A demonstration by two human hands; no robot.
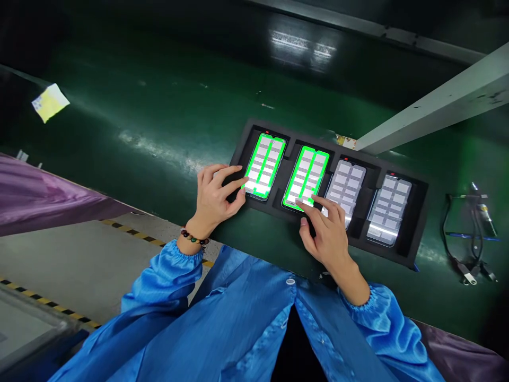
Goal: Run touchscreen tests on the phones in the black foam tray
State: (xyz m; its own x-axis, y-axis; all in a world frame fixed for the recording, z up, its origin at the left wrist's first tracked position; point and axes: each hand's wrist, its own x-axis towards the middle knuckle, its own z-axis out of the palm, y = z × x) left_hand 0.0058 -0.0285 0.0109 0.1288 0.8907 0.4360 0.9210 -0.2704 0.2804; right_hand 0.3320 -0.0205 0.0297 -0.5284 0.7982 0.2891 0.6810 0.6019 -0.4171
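Observation:
A black foam tray (274,208) lies on the green tabletop with several smartphones in its slots. My left hand (217,196), with a beaded bracelet (194,237) at its wrist, rests at the tray's left end. Its fingers are spread, the tips at the lower left edge of the leftmost smartphone (267,164), whose screen shows bright green stripes. Over the bottom of the second green-striped smartphone (306,175), my right hand (328,231) has its fingers stretched out, with a fingertip at the screen. The third smartphone (347,185) and the rightmost smartphone (388,209) show grey and white blocks.
A grey post (429,101) slants up behind the tray's right side. Black cables (473,239) and a blue pen (471,236) lie at the right. A yellow and white paper (51,102) is at far left. Purple cloth (59,193) hangs along the table's front edge.

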